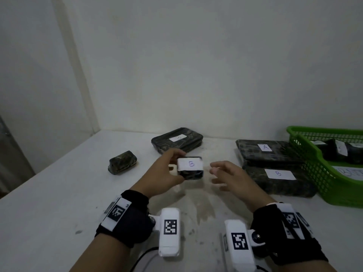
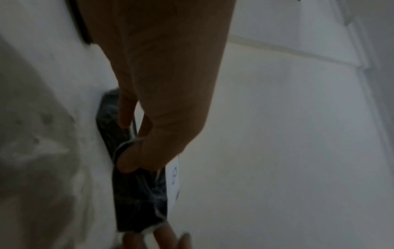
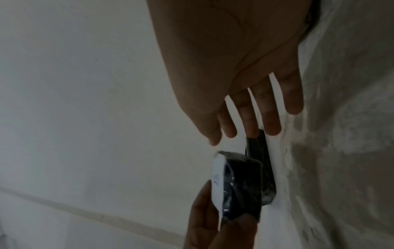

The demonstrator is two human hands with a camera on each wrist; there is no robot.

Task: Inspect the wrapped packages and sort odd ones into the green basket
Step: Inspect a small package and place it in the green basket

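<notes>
The left hand [image 1: 167, 173] holds a small dark plastic-wrapped block with a white paper label marked "B" [image 1: 190, 168] above the white table [image 1: 59, 193], thumb on its near side and fingers curled over the far side. From the left wrist view, the thumb and fingertips [image 2: 125, 118] pinch the block's dark wrap. The right hand [image 1: 227, 177] hovers just beside the block at its 3 o'clock, fingers spread and nearly straight, holding nothing; the right wrist view shows a gap between its fingertips [image 3: 251, 128] and the block.

At 9 o'clock from the held block, a small dark wrapped bundle without a visible label [image 1: 122, 162] lies on the table. At 12 o'clock lies a flat dark wrapped package with a white label [image 1: 176, 140] whose letter is too blurred to read. At 3 o'clock, beyond the right hand, a flat dark wrapped package labelled "A" [image 1: 265, 152] lies behind a flat dark wrapped package labelled "B" [image 1: 279, 179], the two touching. Just right of them stands the green plastic mesh basket [image 1: 314, 167], with dark wrapped packages [image 1: 337, 152] inside.
</notes>
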